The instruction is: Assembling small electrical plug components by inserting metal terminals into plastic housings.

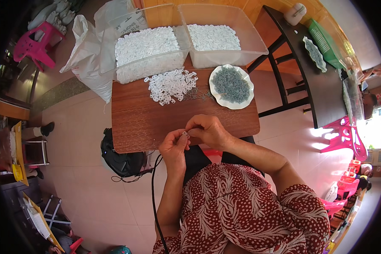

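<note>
Close together over the near edge of the brown table [133, 114], my two hands meet fingertip to fingertip. My left hand [173, 148] pinches a small white plastic piece [185, 133] between thumb and forefinger. The fingers of my right hand [209, 130] are pressed together right beside that piece; what they hold, if anything, is too small to make out. Beyond my hands lies a loose pile of similar white plastic pieces [171, 86]. A scalloped white plate [238, 106] to its right carries a heap of thin grey metal pins [230, 84].
Two clear plastic bins [135, 73] [218, 60] full of white pieces stand at the table's back. Some loose pins [194, 94] lie between pile and plate. A white sack [86, 59] is at left, a black backpack [120, 156] below. At right stands a dark table [317, 93].
</note>
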